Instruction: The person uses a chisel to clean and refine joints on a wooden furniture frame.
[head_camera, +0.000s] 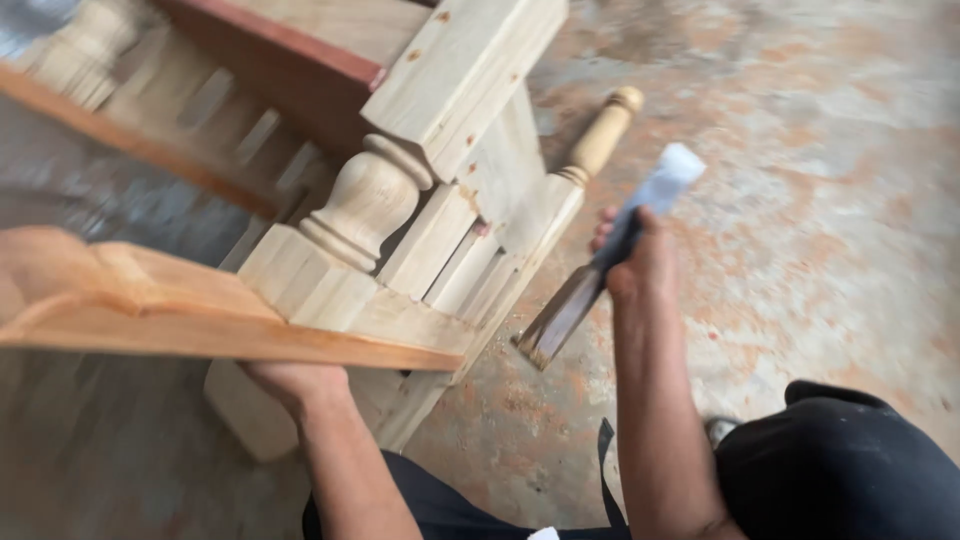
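Concrete floor carries our wooden frame; our left hand clasps its underside, while our right hand, grip closed on the chisel, angles its blade down-left, just beside the frame's edge.

Two bare forearms enter from the six o'clock edge, no sleeves, no watch, no gloves, no rings visible. Left hand shows only its back and knuckles; the fingers are hidden from the camera. Right hand sits toward three o'clock of the left one, its back and wrist facing the camera, fingertips partly blurred. Dark, near-black clothing covers the legs at five o'clock, smooth cloth, rounded over one knee. A narrow black strap hangs at six o'clock. A small white patch shows at the bottom edge; its kind cannot be told.
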